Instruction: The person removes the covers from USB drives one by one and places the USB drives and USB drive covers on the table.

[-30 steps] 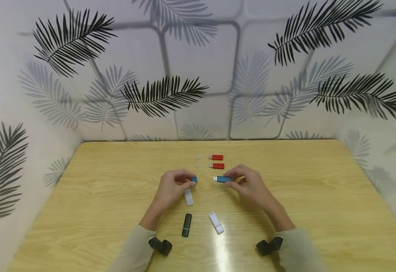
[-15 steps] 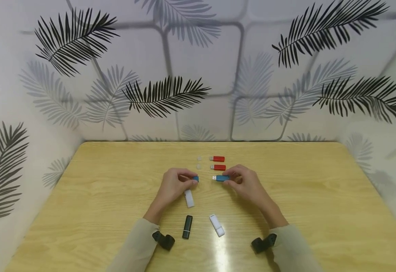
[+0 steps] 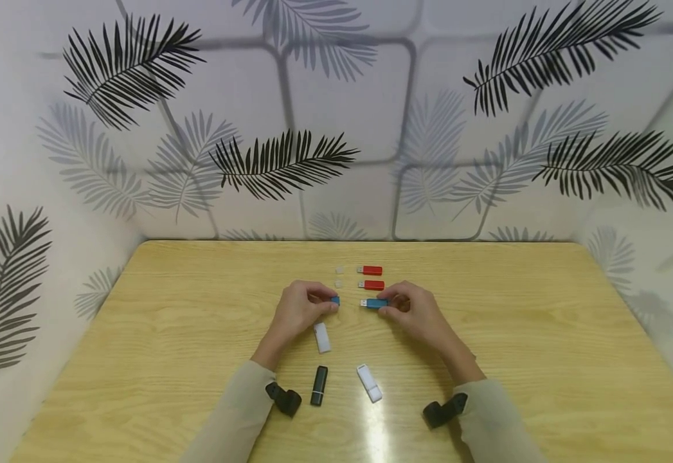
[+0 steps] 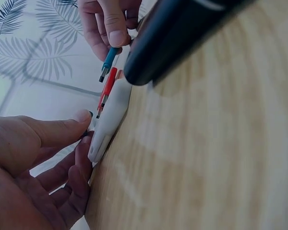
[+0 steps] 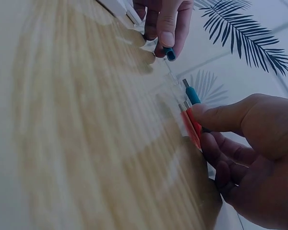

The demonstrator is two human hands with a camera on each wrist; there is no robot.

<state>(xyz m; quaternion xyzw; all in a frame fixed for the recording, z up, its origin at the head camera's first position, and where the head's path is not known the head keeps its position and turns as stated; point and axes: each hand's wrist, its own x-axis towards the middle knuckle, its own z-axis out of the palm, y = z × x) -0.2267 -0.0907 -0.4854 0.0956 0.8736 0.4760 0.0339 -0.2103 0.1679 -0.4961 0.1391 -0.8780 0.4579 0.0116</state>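
My left hand [image 3: 300,310] pinches a small blue USB stick cap [image 3: 335,300] between thumb and fingertips; its open end shows in the right wrist view, where the cap [image 5: 169,53] looks hollow. Facing it, my right hand [image 3: 417,310] pinches a blue USB stick [image 3: 376,303] by its rear end, with the bare metal plug pointing left toward the cap. A short gap separates plug and cap. Just beyond lie two red USB sticks [image 3: 373,285], uncapped, their plugs facing left. Two small clear caps [image 3: 339,283] sit to the left of them.
Nearer my body on the wooden table [image 3: 157,360] lie a black USB stick [image 3: 319,386] and a white USB stick [image 3: 369,383]. Another white stick [image 3: 322,337] lies just below my left hand. A patterned wall [image 3: 342,193] stands behind the table's far edge.
My left hand has shifted slightly right and away from my body with the blue cap. The right hand has moved slightly left with the blue stick, narrowing the gap.
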